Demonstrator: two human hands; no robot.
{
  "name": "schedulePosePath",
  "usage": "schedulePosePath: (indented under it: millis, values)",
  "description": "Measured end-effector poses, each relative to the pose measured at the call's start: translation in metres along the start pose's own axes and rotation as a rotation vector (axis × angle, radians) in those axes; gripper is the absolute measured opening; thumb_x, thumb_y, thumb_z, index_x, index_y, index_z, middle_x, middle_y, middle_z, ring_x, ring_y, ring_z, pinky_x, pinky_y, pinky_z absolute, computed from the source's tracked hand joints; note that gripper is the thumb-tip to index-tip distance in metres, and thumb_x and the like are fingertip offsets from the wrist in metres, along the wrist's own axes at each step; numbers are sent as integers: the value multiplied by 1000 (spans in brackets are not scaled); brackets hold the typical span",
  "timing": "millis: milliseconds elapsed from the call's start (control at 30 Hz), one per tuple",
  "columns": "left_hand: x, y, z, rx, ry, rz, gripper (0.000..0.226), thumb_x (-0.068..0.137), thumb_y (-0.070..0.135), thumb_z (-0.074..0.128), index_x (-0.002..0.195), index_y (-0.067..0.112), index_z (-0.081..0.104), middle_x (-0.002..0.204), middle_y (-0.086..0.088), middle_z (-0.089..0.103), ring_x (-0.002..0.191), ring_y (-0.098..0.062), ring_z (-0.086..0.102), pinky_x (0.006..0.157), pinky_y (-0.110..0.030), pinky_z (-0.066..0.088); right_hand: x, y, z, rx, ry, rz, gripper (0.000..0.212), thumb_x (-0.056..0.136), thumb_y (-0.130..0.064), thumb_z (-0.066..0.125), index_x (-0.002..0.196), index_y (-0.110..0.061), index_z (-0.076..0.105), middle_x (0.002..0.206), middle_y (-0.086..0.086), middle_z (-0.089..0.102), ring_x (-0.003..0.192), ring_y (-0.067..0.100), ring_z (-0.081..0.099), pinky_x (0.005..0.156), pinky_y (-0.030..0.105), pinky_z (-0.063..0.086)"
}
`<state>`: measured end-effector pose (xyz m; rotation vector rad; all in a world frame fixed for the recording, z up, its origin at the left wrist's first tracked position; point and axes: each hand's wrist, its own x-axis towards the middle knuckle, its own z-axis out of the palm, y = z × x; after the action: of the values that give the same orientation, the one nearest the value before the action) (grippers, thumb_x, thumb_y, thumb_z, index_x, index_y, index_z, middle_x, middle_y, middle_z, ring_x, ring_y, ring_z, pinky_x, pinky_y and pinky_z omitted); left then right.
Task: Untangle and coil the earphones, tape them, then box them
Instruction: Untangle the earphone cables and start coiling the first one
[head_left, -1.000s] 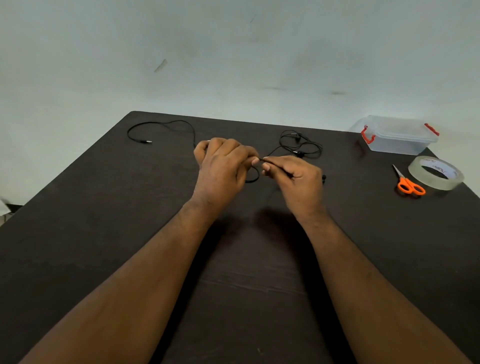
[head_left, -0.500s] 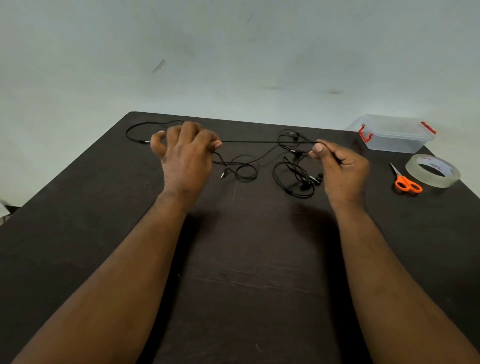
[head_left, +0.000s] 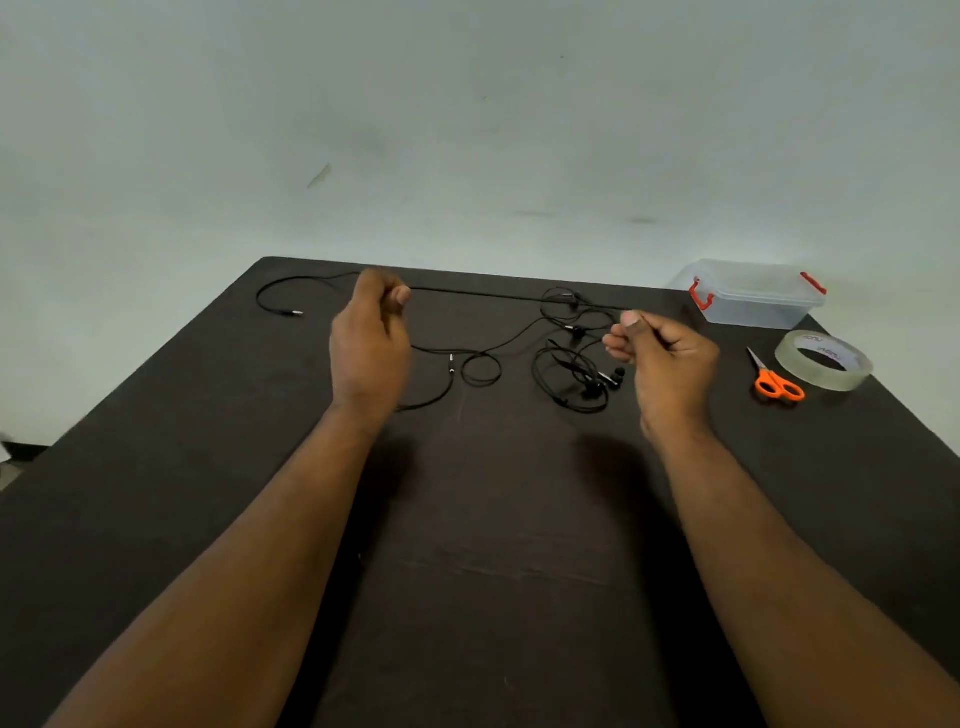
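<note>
Black earphones lie tangled across the far half of the dark table. One stretch of the cable runs taut and straight between my hands, above the table. My left hand pinches it at the left end, and my right hand pinches it at the right end. Loose loops and the earbuds rest on the table between and below the hands. A jack plug lies at the far left. A clear plastic box with red clips, lid on, stands at the far right.
Orange-handled scissors and a roll of clear tape lie at the right, just in front of the box. A pale wall rises behind the table's far edge. The near half of the table holds only my forearms.
My hands started close together at the middle and have drawn apart, left hand leftward and right hand rightward, pulling a stretch of cable straight between them. The loops beneath are now uncovered.
</note>
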<state>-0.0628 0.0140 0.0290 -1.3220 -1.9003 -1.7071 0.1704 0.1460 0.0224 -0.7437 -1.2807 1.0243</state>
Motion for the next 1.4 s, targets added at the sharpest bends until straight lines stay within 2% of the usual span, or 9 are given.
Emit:
schedulePosePath:
  millis: [67, 400, 533, 600, 733, 900, 1033, 1200, 1400]
  values:
    - [3, 6, -9, 3, -80, -6, 8, 97, 10, 50, 94, 11, 58, 77, 16, 56, 65, -4, 52, 62, -25, 44, 8, -12, -12, -97, -53, -13, 8, 89, -7, 66, 93, -7, 72, 69, 0, 71, 68, 18, 71, 69, 30, 59]
    - [23, 4, -76, 210, -271, 22, 14, 99, 20, 53, 98, 12, 65, 77, 6, 58, 68, -17, 52, 62, -31, 39, 29, -63, -34, -242, -95, 82, 8, 88, -8, 67, 94, -8, 73, 83, 7, 74, 58, 9, 68, 62, 26, 54]
    - [22, 32, -69, 125, -298, 7, 14, 99, 18, 52, 88, 19, 59, 67, 11, 55, 59, -11, 49, 57, -30, 40, 4, -74, -19, -478, -210, 308, 71, 86, -9, 70, 148, -17, 36, 148, 7, 44, 53, 16, 59, 46, 23, 46]
    - [23, 48, -64, 117, -329, 20, 13, 99, 17, 52, 90, 15, 61, 66, 12, 54, 57, -7, 47, 56, -28, 39, -13, -85, -6, -629, -305, 293, 93, 81, -16, 76, 153, -27, 17, 156, 2, 31, 52, 16, 56, 45, 25, 45]
    - [22, 77, -49, 128, -454, 66, 16, 99, 17, 53, 98, 9, 67, 66, 14, 55, 60, -8, 52, 60, -27, 42, -52, -108, 35, -426, -478, 208, 72, 90, -20, 67, 150, -33, 30, 153, -5, 35, 50, 13, 61, 51, 25, 52]
    - [17, 99, -41, 145, -533, 124, 15, 97, 18, 55, 94, 11, 68, 68, 8, 57, 71, -19, 60, 70, -35, 51, -68, -118, 66, -44, -509, 393, 39, 91, -5, 64, 129, -9, 56, 123, 10, 63, 81, 21, 71, 73, 33, 61]
    - [18, 104, -43, 157, -575, 138, 16, 98, 19, 53, 90, 17, 67, 65, 14, 54, 66, -14, 55, 66, -33, 48, -64, -116, 62, -179, -458, 209, 8, 85, -3, 70, 86, -10, 74, 84, 13, 72, 79, 20, 66, 81, 39, 59]
    - [24, 107, -49, 190, -657, 142, 16, 98, 23, 55, 97, 15, 69, 65, 18, 52, 61, -4, 50, 62, -24, 38, -42, -122, 44, -695, -495, -328, 15, 86, -14, 72, 99, -9, 76, 93, 4, 76, 86, 12, 69, 84, 26, 54]
    - [47, 77, -80, 137, -673, 58, 15, 96, 23, 60, 84, 26, 68, 68, 1, 67, 56, -2, 53, 56, -15, 41, 13, -126, 1, -856, -451, -353, 14, 87, -13, 70, 99, -9, 76, 97, 5, 75, 93, 15, 68, 90, 26, 50]
